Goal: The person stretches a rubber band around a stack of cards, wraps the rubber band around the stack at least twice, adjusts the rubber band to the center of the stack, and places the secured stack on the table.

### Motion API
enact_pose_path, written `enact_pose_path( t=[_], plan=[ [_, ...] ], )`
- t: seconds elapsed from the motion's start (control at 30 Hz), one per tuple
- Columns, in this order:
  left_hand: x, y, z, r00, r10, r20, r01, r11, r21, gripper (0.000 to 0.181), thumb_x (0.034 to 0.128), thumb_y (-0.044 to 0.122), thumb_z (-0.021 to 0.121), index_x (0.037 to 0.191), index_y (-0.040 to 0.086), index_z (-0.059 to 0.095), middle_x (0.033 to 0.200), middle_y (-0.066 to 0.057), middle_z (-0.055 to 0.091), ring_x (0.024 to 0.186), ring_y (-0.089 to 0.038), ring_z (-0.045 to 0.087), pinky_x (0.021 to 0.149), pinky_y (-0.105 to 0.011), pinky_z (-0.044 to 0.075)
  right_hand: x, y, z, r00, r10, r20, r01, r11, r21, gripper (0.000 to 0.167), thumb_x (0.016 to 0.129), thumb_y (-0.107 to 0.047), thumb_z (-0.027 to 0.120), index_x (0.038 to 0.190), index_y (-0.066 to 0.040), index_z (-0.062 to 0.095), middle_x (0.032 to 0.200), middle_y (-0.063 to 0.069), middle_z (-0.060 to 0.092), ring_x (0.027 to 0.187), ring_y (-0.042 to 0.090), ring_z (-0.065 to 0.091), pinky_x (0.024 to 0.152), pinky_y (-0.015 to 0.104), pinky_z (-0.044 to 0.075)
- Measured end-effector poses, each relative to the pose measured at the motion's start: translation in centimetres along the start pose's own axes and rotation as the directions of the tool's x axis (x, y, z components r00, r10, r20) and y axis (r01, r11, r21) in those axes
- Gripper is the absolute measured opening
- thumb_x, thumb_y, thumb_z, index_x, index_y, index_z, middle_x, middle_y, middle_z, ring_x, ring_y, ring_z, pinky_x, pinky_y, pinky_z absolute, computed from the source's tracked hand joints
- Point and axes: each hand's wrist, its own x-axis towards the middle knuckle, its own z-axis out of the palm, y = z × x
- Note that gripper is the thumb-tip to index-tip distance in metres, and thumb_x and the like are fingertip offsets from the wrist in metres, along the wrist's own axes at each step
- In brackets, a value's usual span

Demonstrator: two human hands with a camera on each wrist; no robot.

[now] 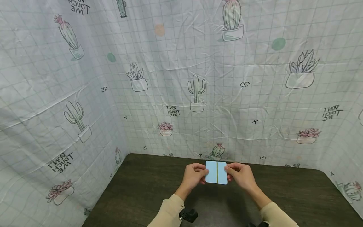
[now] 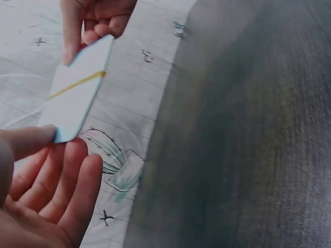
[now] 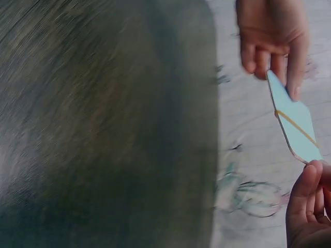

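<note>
A light blue square card (image 1: pixel 211 173) with rounded corners is held up above the dark table, its flat face toward the head camera. Down its face runs a thin yellow band (image 1: pixel 217 173), which looks like a rubber band and bends over the card's edge in the right wrist view. My left hand (image 1: pixel 194 175) pinches the card's left side, thumb (image 2: pixel 36 138) on the face and fingers behind. On the opposite side my right hand (image 1: pixel 243 177) grips the edge the same way. The left wrist view shows the card (image 2: pixel 77 90) tilted between both hands.
Beneath the hands lies a dark wooden table (image 1: pixel 141 195) with rounded far corners. A pale curtain (image 1: pixel 181 56) printed with cacti hangs behind it and along both sides. A black wrist device (image 1: pixel 188 215) sits at the left sleeve.
</note>
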Motion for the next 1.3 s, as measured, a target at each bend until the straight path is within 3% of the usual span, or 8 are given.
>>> enact_pose_path(
  t=[0.23,0.47,0.57,0.77,0.97,1.13,1.3],
  plan=[
    [0.2,-1.7,0.6,0.995,-0.070,-0.071,0.081,0.984,0.159,0.008,0.0813,-0.004,0.079,0.082,0.000,0.073,0.064,-0.004,0.068,0.042,-0.009,0.058,0.046,-0.036,0.056,0.9,3.4,0.5,0.998,0.056,0.010,-0.053,0.981,-0.188,0.011,0.092,-0.006,0.072,0.091,0.005,0.074,0.068,0.006,0.066,0.060,0.018,0.063,0.057,0.035,0.057],
    [0.3,-3.7,1.3,0.985,-0.106,-0.137,0.142,0.947,0.289,0.012,0.0779,-0.004,0.081,0.075,0.005,0.073,0.055,-0.003,0.064,0.039,-0.010,0.058,0.042,-0.031,0.053,1.3,5.8,1.3,0.995,0.092,0.030,-0.081,0.963,-0.257,0.009,0.087,-0.003,0.073,0.083,0.005,0.071,0.063,0.006,0.064,0.054,0.017,0.062,0.051,0.033,0.055],
    [0.2,-4.5,1.6,0.980,-0.109,-0.168,0.166,0.912,0.376,0.016,0.0758,-0.002,0.084,0.070,0.008,0.073,0.053,-0.001,0.061,0.038,-0.010,0.057,0.040,-0.028,0.051,1.3,6.5,1.6,0.993,0.116,0.026,-0.104,0.950,-0.294,0.009,0.086,-0.001,0.074,0.080,0.004,0.069,0.061,0.006,0.063,0.052,0.016,0.062,0.049,0.031,0.054],
    [-0.1,-5.3,2.1,0.966,-0.090,-0.244,0.212,0.813,0.542,0.021,0.0721,0.004,0.089,0.063,0.014,0.072,0.045,0.005,0.056,0.036,-0.009,0.053,0.037,-0.025,0.045,1.3,7.0,2.2,0.990,0.137,0.041,-0.113,0.925,-0.363,0.010,0.085,-0.001,0.073,0.078,0.002,0.068,0.061,0.006,0.062,0.051,0.016,0.062,0.048,0.030,0.054],
    [-0.5,-5.1,2.5,0.959,-0.114,-0.261,0.254,0.757,0.602,0.025,0.0732,0.010,0.089,0.061,0.018,0.069,0.042,0.008,0.050,0.035,-0.010,0.047,0.037,-0.027,0.041,0.9,7.3,2.6,0.988,0.151,0.034,-0.127,0.916,-0.379,0.011,0.085,0.002,0.073,0.077,0.002,0.066,0.062,0.006,0.061,0.050,0.014,0.062,0.048,0.029,0.054],
    [-0.7,-4.8,2.5,0.960,-0.111,-0.255,0.252,0.739,0.625,0.026,0.0715,0.008,0.090,0.059,0.016,0.068,0.041,0.007,0.049,0.034,-0.010,0.048,0.037,-0.027,0.043,0.8,7.5,2.9,0.987,0.158,0.024,-0.139,0.924,-0.356,0.007,0.084,0.004,0.073,0.079,0.005,0.067,0.065,0.007,0.062,0.050,0.015,0.064,0.048,0.030,0.055],
    [-0.5,-5.0,2.2,0.962,-0.134,-0.239,0.256,0.748,0.612,0.025,0.0716,0.008,0.090,0.060,0.014,0.069,0.043,0.005,0.052,0.036,-0.011,0.052,0.039,-0.027,0.046,0.8,7.4,2.9,0.985,0.170,0.024,-0.150,0.921,-0.360,0.006,0.084,0.004,0.073,0.082,0.006,0.068,0.068,0.009,0.063,0.052,0.016,0.065,0.049,0.031,0.056]
  ],
)
